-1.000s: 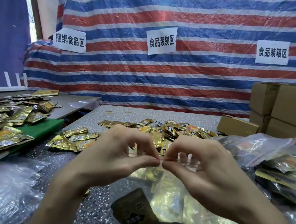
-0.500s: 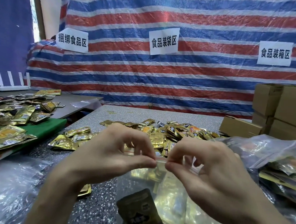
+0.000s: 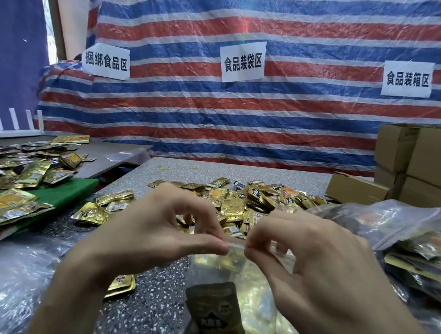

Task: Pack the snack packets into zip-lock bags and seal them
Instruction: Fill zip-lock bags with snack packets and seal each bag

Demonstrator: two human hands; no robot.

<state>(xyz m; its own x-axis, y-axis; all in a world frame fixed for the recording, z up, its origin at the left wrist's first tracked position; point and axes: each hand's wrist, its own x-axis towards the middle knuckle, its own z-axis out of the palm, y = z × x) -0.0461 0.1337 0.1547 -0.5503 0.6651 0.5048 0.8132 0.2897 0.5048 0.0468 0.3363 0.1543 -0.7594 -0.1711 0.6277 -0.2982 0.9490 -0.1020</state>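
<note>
At the top edge of the zip-lock bag [image 3: 237, 267], the fingers [image 3: 207, 245] of the left hand [image 3: 144, 237] and right hand [image 3: 311, 261] pinch its seal. Snack packets [image 3: 212, 299] sit inside it, over the speckled surface [image 3: 155, 309]; a loose pile [image 3: 250, 201] lies beyond.

One second ago the two pinches meet tip to tip at the middle of the top edge of the zip-lock bag [image 3: 253, 296]. Half a second ago a small gap opens between them, and now the left hand [image 3: 157, 230] and the right hand [image 3: 314, 263] pinch that edge slightly apart, so that a short clear stretch of the zip strip [image 3: 236, 243] shows between thumb and thumb. The left hand's pinch sits a little further left along the strip than before, the right hand's a little further right and a touch lower. Inside the bag the dark packet [image 3: 213, 304] at the bottom of the view lies somewhat further right.
</note>
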